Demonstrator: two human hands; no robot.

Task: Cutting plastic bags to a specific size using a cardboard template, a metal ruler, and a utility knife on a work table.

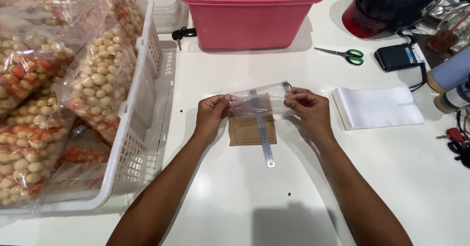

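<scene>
While both forearms are stretched over the white worktop [235,202] from its near edge, a small clear plastic bag [257,103] is held up at the middle between the two hands. The left hand [211,114] is closed in a grip on the bag's left end, and the right hand [307,108] is pinched shut on its right end. Directly under the bag, a steel ruler [265,145] is laid across a brown cardboard piece [250,131]. To the right, a stack of clear bags [377,107] is seen lying flat. At the left edge, a white basket [134,128] is filled with packed nut snacks [98,79]. Farther back, green-handled scissors [348,55] are seen, and at the far edge a pink tub [249,18] is placed.
</scene>
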